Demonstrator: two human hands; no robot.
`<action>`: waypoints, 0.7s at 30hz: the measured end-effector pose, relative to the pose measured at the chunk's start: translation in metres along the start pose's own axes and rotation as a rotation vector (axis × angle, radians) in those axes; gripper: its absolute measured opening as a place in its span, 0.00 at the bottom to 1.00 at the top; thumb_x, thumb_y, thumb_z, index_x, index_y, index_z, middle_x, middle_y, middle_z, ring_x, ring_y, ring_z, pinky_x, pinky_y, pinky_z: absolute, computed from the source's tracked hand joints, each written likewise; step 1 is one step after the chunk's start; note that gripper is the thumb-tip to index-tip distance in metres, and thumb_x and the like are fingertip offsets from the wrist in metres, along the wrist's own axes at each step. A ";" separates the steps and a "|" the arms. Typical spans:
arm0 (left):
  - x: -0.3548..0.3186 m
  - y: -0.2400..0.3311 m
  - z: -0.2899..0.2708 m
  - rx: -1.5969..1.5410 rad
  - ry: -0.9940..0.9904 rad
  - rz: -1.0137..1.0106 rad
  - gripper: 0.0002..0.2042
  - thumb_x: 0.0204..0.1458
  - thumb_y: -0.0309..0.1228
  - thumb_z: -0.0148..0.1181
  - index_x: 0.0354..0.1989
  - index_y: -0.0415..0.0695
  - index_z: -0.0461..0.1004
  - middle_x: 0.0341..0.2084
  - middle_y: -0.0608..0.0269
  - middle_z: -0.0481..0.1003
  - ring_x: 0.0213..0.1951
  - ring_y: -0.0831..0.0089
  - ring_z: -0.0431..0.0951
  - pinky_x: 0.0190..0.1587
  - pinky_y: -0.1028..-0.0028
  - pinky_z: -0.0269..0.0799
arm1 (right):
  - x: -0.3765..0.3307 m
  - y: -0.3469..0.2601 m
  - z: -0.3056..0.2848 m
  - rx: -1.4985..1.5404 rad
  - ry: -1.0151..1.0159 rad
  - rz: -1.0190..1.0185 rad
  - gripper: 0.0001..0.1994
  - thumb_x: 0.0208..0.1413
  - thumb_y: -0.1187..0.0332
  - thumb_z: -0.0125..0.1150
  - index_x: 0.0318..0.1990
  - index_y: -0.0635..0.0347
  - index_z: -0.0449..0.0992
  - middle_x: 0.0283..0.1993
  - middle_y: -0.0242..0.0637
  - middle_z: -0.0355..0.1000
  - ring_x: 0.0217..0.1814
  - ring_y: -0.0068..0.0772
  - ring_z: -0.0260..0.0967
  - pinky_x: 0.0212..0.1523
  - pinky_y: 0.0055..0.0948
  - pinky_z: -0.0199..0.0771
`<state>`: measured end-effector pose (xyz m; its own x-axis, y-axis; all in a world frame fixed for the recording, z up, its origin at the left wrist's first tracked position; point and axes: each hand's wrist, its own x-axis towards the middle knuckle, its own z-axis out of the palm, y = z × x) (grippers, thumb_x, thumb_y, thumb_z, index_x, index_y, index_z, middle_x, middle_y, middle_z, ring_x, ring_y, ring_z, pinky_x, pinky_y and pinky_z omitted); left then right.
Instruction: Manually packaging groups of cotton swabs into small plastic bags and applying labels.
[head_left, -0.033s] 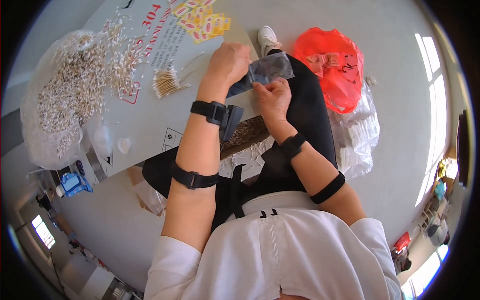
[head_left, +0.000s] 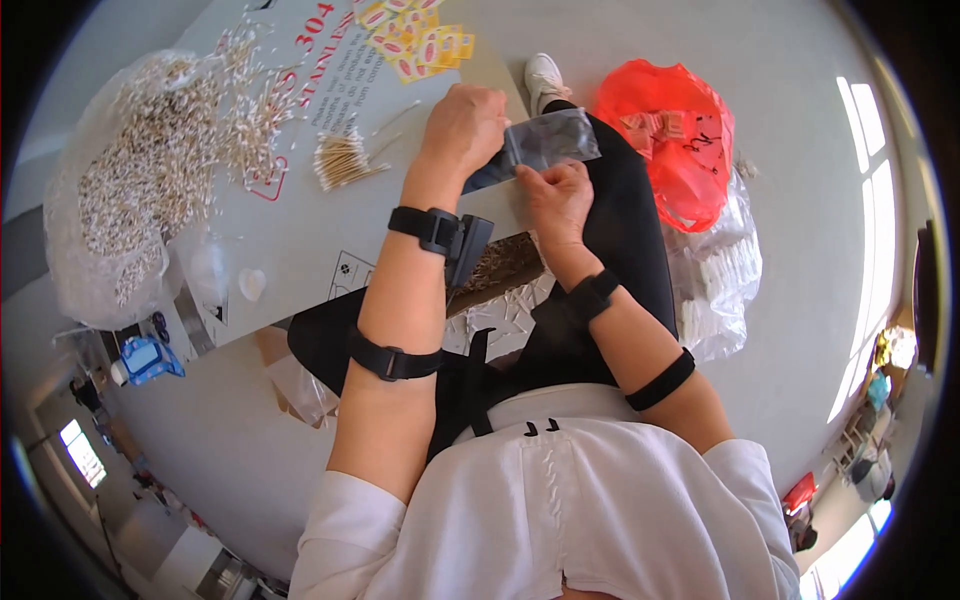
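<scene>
A small clear plastic bag (head_left: pixel 556 140) is stretched between my hands, above my right thigh and the table's edge. My left hand (head_left: pixel 466 128) is closed at the bag's left side, its fingertips mostly hidden behind the knuckles. With thumb and fingers pinched, my right hand (head_left: pixel 562 205) grips the bag's lower edge. On the table, left of my left hand, lies a small bundle of cotton swabs (head_left: pixel 343 165) with a few loose ones beside it. Yellow and white printed cards (head_left: pixel 425 45) are scattered farther back.
A big clear bag (head_left: pixel 75 270) spills a heap of cotton swabs (head_left: pixel 150 160) over the table's left. Right of my leg, a red plastic bag (head_left: pixel 690 155) stands near a clear bag of white packs (head_left: pixel 712 285). Below the table edge sits an open box (head_left: pixel 515 262). A blue packet (head_left: pixel 150 360) lies at left.
The whole view has shifted slightly. Both hands keep the same hold on the clear plastic bag.
</scene>
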<state>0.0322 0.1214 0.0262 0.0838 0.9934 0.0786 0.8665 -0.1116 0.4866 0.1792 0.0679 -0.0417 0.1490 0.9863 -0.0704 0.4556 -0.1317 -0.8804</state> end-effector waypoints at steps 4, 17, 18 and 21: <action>-0.051 -0.014 -0.014 -0.090 0.266 -0.135 0.02 0.46 0.25 0.60 0.28 0.42 0.73 0.26 0.54 0.73 0.35 0.52 0.73 0.40 0.59 0.70 | -0.015 -0.003 -0.027 0.181 0.011 -0.021 0.13 0.42 0.68 0.73 0.22 0.62 0.71 0.45 0.42 0.68 0.44 0.36 0.68 0.44 0.31 0.69; -0.150 -0.085 -0.028 0.064 0.624 -0.454 0.10 0.40 0.22 0.65 0.33 0.45 0.75 0.34 0.62 0.70 0.41 0.59 0.69 0.43 0.64 0.69 | 0.012 -0.092 0.072 0.073 -0.552 -0.653 0.16 0.44 0.73 0.67 0.42 0.63 0.75 0.42 0.43 0.70 0.40 0.47 0.71 0.41 0.37 0.73; -0.150 -0.082 -0.024 0.102 0.635 -0.442 0.09 0.39 0.23 0.66 0.31 0.44 0.76 0.33 0.62 0.70 0.40 0.60 0.69 0.42 0.64 0.69 | 0.015 -0.092 0.076 0.026 -0.602 -0.688 0.16 0.43 0.72 0.67 0.42 0.61 0.76 0.42 0.42 0.70 0.45 0.48 0.70 0.45 0.38 0.73; -0.154 -0.075 -0.017 0.081 0.652 -0.442 0.09 0.39 0.23 0.66 0.31 0.44 0.75 0.32 0.62 0.70 0.40 0.60 0.69 0.42 0.64 0.69 | 0.012 -0.088 0.083 -0.109 -0.640 -0.858 0.16 0.42 0.74 0.67 0.42 0.61 0.76 0.42 0.40 0.69 0.39 0.43 0.71 0.40 0.35 0.73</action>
<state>-0.0542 -0.0233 -0.0078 -0.5601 0.7261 0.3988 0.7875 0.3172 0.5284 0.0682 0.0998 -0.0037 -0.7303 0.6180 0.2913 0.2698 0.6526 -0.7080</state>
